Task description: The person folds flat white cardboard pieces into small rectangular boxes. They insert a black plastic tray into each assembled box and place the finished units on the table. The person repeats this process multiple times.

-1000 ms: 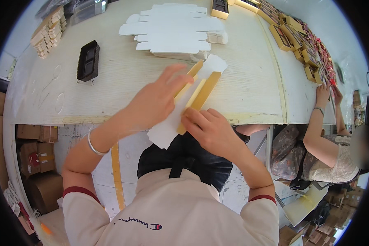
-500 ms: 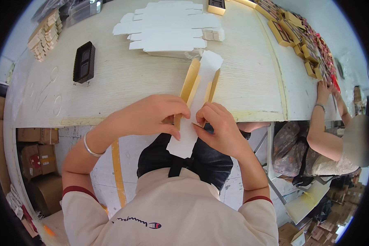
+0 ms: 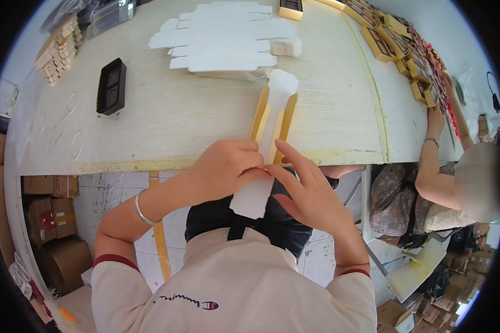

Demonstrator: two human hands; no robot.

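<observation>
My left grip (image 3: 231, 165) pinches the gold carton (image 3: 268, 130), right grip (image 3: 312, 193) spread over it; shirt lettering (image 3: 190, 302), seven o'clock; black tray (image 3: 111, 86), ten.

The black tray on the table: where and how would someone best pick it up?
Probably across the middle of the black tray, pinching both long walls from above with the left hand, the nearer one. The tray lies open side up, looks narrow between those raised walls, and its length runs roughly up and down the picture.
</observation>
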